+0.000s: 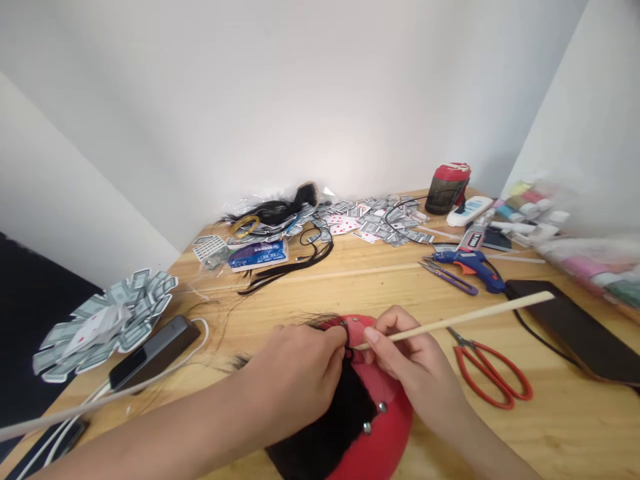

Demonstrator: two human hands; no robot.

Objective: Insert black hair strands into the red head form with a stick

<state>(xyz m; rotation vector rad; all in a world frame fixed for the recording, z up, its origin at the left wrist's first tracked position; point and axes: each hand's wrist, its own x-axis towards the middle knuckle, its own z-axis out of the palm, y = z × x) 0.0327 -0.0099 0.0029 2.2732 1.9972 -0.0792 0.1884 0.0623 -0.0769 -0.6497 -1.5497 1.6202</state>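
Observation:
In the head view my left hand is closed at the top of a patch of black hair, pinching what looks like its strands. The patch lies on a rounded red form, with silver pins at its edge. My right hand grips a pale wooden chopstick between thumb and fingers. The tip of the chopstick meets the hair beside my left fingertips. Exactly how the strands pass around the tip is hidden by my fingers.
Red-handled scissors, a blue glue gun and purple snips lie to the right, near a dark flat case. At left are a black power bank with white cable and a plate-like card arrangement. Cards and hair lie behind.

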